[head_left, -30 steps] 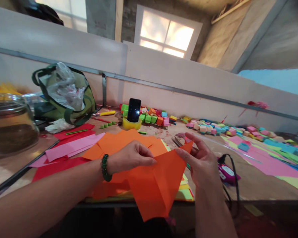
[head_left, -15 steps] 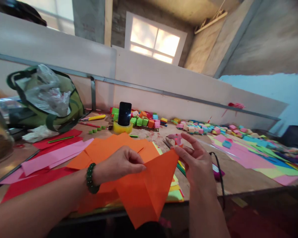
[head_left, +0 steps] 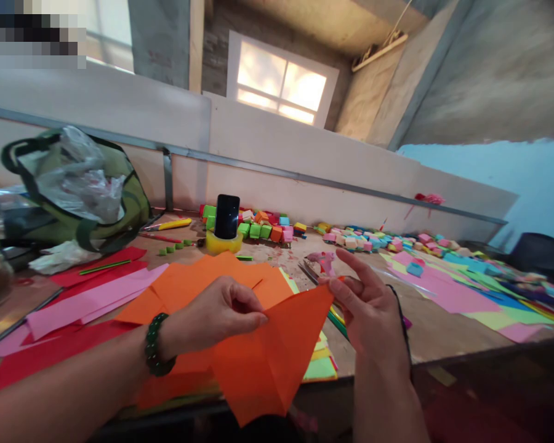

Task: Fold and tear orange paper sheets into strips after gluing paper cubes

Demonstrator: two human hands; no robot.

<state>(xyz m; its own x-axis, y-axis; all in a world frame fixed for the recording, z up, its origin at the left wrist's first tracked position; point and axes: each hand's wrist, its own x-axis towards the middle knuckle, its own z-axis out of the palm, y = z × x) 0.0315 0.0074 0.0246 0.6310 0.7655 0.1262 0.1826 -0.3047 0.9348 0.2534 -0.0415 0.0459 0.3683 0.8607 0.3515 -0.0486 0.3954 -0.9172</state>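
Note:
A creased sheet of orange paper [head_left: 277, 357] is held up at the table's front edge, its lower part hanging past the edge. My left hand [head_left: 226, 311], with a dark green bead bracelet at the wrist, pinches its upper left edge. At the upper right corner, my right hand [head_left: 362, 301] grips the paper between thumb and fingers, the index finger raised. More orange sheets [head_left: 216, 271] lie spread on the table behind and beneath the left hand. Just beyond the right hand sit a pink glue gun [head_left: 323, 261] and scissors [head_left: 308, 272], partly hidden.
A phone [head_left: 227, 216] leans upright on a yellow tape roll [head_left: 223, 242]. Behind it lie several small folded paper blocks [head_left: 261, 231]. To the left are a green bag [head_left: 132, 191], a yellow cutter [head_left: 170, 225] and pink paper strips [head_left: 96, 301]. Coloured sheets [head_left: 443, 286] cover the right side.
The view has shifted slightly, so the background sits a little further left and lower. Both hands keep their hold on the orange paper, which has barely moved.

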